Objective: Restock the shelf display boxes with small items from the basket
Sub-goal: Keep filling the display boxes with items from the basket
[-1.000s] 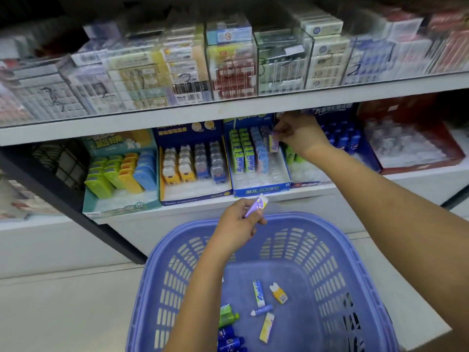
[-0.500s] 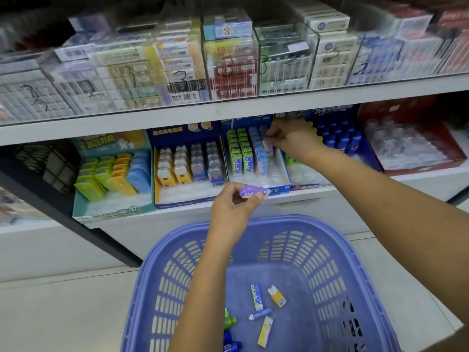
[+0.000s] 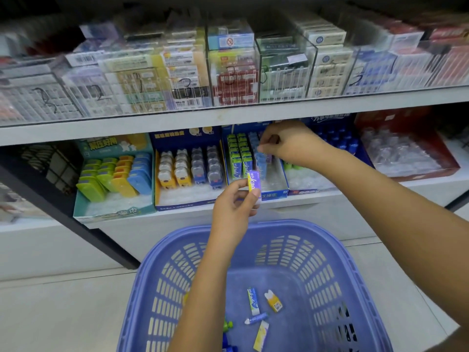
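Left hand (image 3: 234, 199) pinches one purple pack (image 3: 254, 180); basket (image 3: 330, 252) below.

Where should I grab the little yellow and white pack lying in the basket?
Pinch the yellow and white pack across its two long sides, coming straight down from above. It lies flat on the basket floor with bare floor around it, so probably only its edges give fingers a hold.

head view: single wide-angle | worn on the person's head | faces forward and down | close to white shelf (image 3: 228, 115) | above blue slotted plastic basket (image 3: 355, 262)
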The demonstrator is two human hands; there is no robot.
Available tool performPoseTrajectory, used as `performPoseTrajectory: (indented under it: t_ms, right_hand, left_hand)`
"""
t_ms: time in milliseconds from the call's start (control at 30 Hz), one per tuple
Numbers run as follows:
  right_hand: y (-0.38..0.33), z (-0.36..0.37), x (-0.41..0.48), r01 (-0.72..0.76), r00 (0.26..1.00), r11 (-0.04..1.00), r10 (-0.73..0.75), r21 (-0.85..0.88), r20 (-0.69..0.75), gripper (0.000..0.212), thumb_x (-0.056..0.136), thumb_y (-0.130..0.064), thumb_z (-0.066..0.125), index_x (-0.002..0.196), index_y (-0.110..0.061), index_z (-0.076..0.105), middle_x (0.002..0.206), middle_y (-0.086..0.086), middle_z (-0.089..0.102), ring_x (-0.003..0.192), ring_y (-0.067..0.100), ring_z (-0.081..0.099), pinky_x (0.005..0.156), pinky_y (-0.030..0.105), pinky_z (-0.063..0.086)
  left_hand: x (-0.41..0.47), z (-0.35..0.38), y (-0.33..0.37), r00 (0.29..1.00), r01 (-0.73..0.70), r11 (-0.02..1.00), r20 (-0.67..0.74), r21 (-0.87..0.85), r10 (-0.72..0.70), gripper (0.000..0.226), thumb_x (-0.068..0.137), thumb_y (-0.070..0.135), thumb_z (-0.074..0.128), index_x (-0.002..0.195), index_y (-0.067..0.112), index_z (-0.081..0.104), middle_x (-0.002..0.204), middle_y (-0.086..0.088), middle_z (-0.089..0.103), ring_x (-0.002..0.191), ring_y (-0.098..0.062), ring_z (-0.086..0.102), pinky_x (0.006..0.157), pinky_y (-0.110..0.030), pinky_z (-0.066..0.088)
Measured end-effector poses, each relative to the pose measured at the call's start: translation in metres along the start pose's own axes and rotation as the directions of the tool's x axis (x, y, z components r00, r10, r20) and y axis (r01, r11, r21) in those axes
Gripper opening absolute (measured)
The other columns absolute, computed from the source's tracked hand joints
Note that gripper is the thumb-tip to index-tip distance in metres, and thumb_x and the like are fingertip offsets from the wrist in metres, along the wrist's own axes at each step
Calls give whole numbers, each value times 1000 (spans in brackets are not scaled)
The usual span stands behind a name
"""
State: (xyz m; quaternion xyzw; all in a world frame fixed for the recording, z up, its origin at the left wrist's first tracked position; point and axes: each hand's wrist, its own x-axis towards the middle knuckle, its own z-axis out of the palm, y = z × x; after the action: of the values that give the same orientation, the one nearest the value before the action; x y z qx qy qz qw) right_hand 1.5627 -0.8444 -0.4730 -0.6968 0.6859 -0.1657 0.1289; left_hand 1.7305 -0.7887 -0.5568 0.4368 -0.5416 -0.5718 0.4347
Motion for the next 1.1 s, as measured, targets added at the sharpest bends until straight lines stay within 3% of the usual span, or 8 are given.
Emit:
performPoseTrajectory:
  t_ms: [67,133,233,300,400,533,733,1100]
  right_hand:
    - [-10,-5,-22,17,981,942,-81,335,178,19,83,-33,69,94,-17,69,85,2,70,71,9,64,64,21,51]
    - [-13,-5,-32,35,944,902,-171,430,282,15,81,-21,72,93,-13,69,78,3,70,64,5,65,63,17,54]
    - [-5,-7,-31,-10,979,841,-102,541,177,14,79,-8,73,91,-6,68,73,5,69,62,8,66,63,20,55]
    - [6,-10,-25,-39,999,809,33,586,22,16,79,-8,73,92,-4,67,73,6,67,63,8,65,68,22,56]
    - [24,-11,-16,-32,975,897,125,442,-184,14,80,-15,73,92,-9,68,82,1,67,65,-6,60,61,8,48]
    - [34,12,-6,-16,977,970,66,241,-202,17,83,-13,69,99,-9,69,96,8,71,88,15,64,78,21,47]
    - [35,29,4,13,968,993,18,121,-249,23,87,-16,64,108,-7,67,105,9,71,94,20,64,79,14,39]
    - [35,11,19,-42,997,995,47,90,-56,23,86,-13,66,108,-9,67,110,7,67,97,15,59,79,17,41]
  left_hand:
    - [0,1,3,999,-45,998,-4,46,45,19,92,17,59,110,13,60,75,4,63,66,-6,62,61,-18,52]
    - [0,2,4,996,-86,993,12,82,85,13,93,19,58,105,21,62,78,4,63,68,-3,62,61,-17,51]
    - [0,4,4,993,-120,982,22,149,118,19,95,19,54,112,22,63,96,1,68,84,-6,63,74,-16,52]
    - [1,4,2,989,-149,925,61,348,136,32,97,22,50,128,18,56,121,1,63,105,-8,58,87,-5,42]
    - [0,9,-5,976,-207,706,188,677,105,48,98,24,47,144,14,39,148,0,39,137,-14,31,105,-12,22]
    - [-4,16,-11,972,-221,573,223,789,68,58,98,25,47,149,12,25,157,0,21,146,-13,7,114,-20,6]
    - [-1,12,-11,968,-233,573,244,786,59,58,97,25,48,150,15,25,157,3,21,146,-11,7,114,-19,6]
    - [1,9,-11,964,-242,585,258,774,57,58,97,26,48,150,16,24,157,5,20,146,-10,7,114,-19,6]
